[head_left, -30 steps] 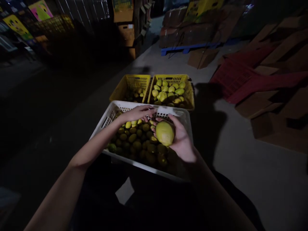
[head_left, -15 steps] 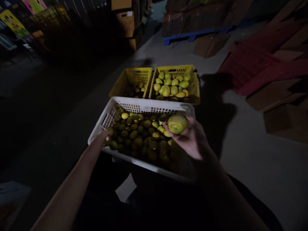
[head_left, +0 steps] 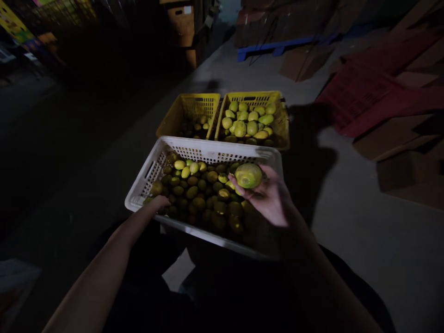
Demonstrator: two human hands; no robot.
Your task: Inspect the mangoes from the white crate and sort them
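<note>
A white crate (head_left: 211, 237) in front of me holds several small green and yellow fruits (head_left: 199, 203). Over its right part, my right hand (head_left: 268, 196) is closed round a large green-yellow fruit (head_left: 249, 175). My left hand (head_left: 160, 204) reaches into the crate's left front corner, among the small fruits. Its fingers are mostly hidden in shadow, so whether it grips anything does not show. Behind the white crate stand two yellow crates: the right one (head_left: 285, 132) has several larger green and yellow fruits, the left one (head_left: 167, 121) several small fruits low inside.
Cardboard boxes (head_left: 409, 178) and a red crate (head_left: 360, 95) lie at the right. At the back are a blue pallet (head_left: 277, 49) with a dark load and stacked cardboard boxes (head_left: 182, 27). The left side is very dark.
My left hand has moved right and slightly down inside the white crate. My right hand has shifted a little left, still holding the large fruit. More yellow fruits show at the crate's back left.
</note>
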